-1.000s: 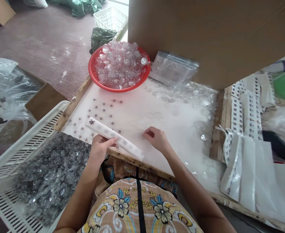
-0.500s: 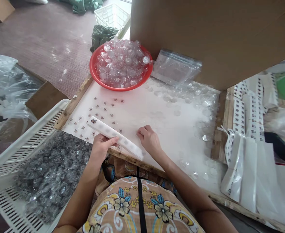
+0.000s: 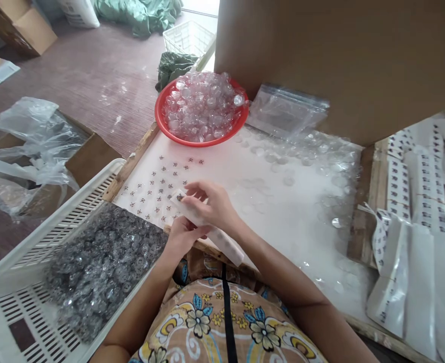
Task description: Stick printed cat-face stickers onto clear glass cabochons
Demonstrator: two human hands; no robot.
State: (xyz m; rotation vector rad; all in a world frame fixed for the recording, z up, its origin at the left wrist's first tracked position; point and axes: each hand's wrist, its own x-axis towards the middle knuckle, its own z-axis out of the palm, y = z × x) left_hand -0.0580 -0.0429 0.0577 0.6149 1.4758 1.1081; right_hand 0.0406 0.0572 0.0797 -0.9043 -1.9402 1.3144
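My left hand [image 3: 182,234] holds a long white sticker strip [image 3: 224,241] from below, near the front edge of the white work board [image 3: 245,171]. My right hand [image 3: 211,204] reaches across the strip's far end, fingertips pinched at the last small dark sticker [image 3: 179,197] there. Rows of small dark stickers [image 3: 158,184] lie on the board just beyond the hands. A red bowl [image 3: 162,121] heaped with clear glass domes [image 3: 202,106] stands at the board's far side.
A white slatted crate [image 3: 14,302] at the left holds a heap of finished domes [image 3: 101,264]. Loose clear domes [image 3: 321,161] and plastic bags [image 3: 286,108] lie at the right. A large cardboard box [image 3: 339,55] rises behind. Sticker strips [image 3: 400,186] pile up at far right.
My right hand has moved left from the board surface onto the far end of the strip. The view has shifted left, and my left hand keeps its hold.
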